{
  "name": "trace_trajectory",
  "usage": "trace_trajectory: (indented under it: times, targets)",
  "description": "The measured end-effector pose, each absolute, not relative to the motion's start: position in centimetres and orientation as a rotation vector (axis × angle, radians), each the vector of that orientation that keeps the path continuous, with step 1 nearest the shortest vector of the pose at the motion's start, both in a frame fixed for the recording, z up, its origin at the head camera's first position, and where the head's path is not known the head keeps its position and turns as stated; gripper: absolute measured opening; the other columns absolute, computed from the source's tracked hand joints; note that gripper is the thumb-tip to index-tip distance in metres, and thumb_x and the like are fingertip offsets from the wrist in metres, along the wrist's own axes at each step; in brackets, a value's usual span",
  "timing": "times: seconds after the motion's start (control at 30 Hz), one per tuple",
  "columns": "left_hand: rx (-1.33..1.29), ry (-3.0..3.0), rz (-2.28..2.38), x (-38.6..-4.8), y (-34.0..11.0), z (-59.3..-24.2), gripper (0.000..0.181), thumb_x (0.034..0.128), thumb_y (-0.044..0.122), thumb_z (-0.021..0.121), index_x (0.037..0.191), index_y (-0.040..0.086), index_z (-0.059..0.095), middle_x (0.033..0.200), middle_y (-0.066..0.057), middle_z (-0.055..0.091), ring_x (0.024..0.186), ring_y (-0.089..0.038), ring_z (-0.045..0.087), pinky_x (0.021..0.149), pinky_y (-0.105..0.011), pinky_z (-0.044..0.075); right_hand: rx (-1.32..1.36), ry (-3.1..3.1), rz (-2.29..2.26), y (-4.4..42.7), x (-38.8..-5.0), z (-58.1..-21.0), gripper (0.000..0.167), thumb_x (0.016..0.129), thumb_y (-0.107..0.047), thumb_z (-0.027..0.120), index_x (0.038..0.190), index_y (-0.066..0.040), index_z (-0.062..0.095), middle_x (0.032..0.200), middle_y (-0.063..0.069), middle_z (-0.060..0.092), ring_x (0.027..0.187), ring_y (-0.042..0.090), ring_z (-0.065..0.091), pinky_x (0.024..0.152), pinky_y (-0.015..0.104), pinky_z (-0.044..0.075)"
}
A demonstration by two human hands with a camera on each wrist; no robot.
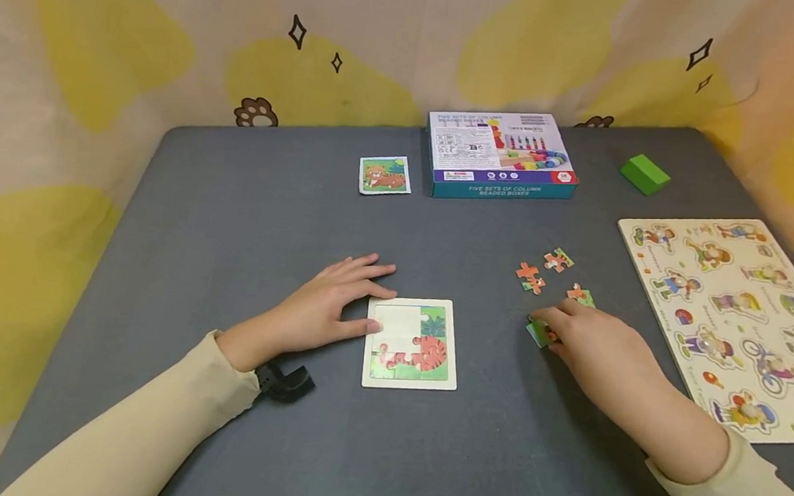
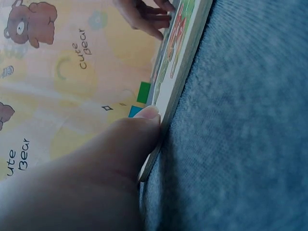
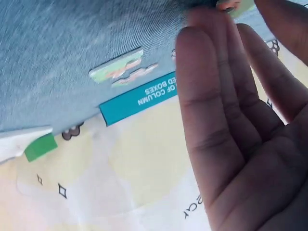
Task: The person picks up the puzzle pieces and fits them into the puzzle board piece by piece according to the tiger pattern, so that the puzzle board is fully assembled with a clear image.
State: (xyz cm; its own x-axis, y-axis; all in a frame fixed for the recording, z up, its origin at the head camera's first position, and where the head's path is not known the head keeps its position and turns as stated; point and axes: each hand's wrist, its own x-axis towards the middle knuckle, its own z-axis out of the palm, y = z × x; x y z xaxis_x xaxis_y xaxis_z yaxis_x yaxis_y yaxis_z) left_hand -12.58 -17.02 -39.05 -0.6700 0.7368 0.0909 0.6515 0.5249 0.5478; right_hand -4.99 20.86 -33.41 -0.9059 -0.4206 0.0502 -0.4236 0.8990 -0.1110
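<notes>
The left hand (image 1: 321, 304) lies with fingers spread, gripping nothing, thumb on the left rim of the jigsaw tray (image 1: 409, 385); right of it, the right hand (image 1: 601, 348) angles downward, pinching a jigsaw piece (image 1: 537, 334).

Pzl piece (image 1: 540, 334) partly behind R hand (image 1: 597, 348), pic bd. (image 1: 732, 328) partly off-frame

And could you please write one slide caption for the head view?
The left hand touches a partly filled puzzle board while the right hand holds a puzzle piece.
</notes>
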Motion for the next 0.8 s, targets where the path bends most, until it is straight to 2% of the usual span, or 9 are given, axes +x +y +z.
trace_trajectory:
  times: [0.17, 0.33, 0.47, 0.57, 0.8]
  targets:
    - [1.200, 2.614, 0.833, -12.6, -17.1, -39.1, 0.049, 0.0991, 0.035, 0.075, 0.145, 0.020, 0.064, 0.167, 0.001, 0.038, 0.159, -0.024, 0.019, 0.128, -0.052, 0.010, 0.699, -3.062, 0.249, 20.9, -5.4, -33.3, 0.046, 0.078, 0.002, 0.090, 0.120, -0.012, 0.075, 0.089, 0.004, 0.059, 0.067, 0.019, 0.062, 0.056, 0.041, 0.053]
    - [1.209, 2.615, 0.846, -12.6, -17.1, -39.2, 0.048, 0.0991, 0.035, 0.075, 0.144, 0.020, 0.065, 0.166, 0.002, 0.038, 0.159, -0.023, 0.019, 0.128, -0.051, 0.010, 0.745, -3.083, 0.222, 20.7, -5.2, -32.9, 0.030, 0.082, -0.002, 0.088, 0.100, -0.022, 0.075, 0.086, -0.003, 0.054, 0.063, 0.014, 0.057, 0.048, 0.034, 0.044]
    - [1.219, 2.617, 0.857, -12.6, -17.1, -39.3, 0.047, 0.0988, 0.034, 0.076, 0.142, 0.020, 0.065, 0.166, 0.001, 0.039, 0.159, -0.024, 0.020, 0.128, -0.052, 0.010, 0.807, -3.047, 0.153, 20.1, -4.8, -32.5, 0.025, 0.082, -0.008, 0.089, 0.091, -0.023, 0.070, 0.085, -0.008, 0.059, 0.072, 0.017, 0.060, 0.053, 0.037, 0.049]
    - [1.219, 2.613, 0.851, -12.6, -17.1, -39.3, 0.047, 0.0991, 0.034, 0.075, 0.143, 0.020, 0.065, 0.166, 0.001, 0.039, 0.159, -0.024, 0.020, 0.128, -0.051, 0.010, 0.834, -3.016, 0.182, 19.1, -4.9, -32.0, 0.028, 0.081, -0.007, 0.090, 0.088, -0.022, 0.067, 0.084, -0.010, 0.065, 0.078, 0.018, 0.058, 0.060, 0.037, 0.051]
    - [1.215, 2.603, 0.858, -12.6, -17.1, -39.2, 0.048, 0.0994, 0.035, 0.075, 0.144, 0.021, 0.064, 0.166, 0.002, 0.038, 0.159, -0.023, 0.020, 0.129, -0.050, 0.009, 0.853, -2.977, 0.444, 15.5, -6.3, -30.3, 0.030, 0.080, -0.007, 0.092, 0.092, -0.024, 0.070, 0.085, -0.010, 0.069, 0.077, 0.014, 0.063, 0.060, 0.035, 0.053]
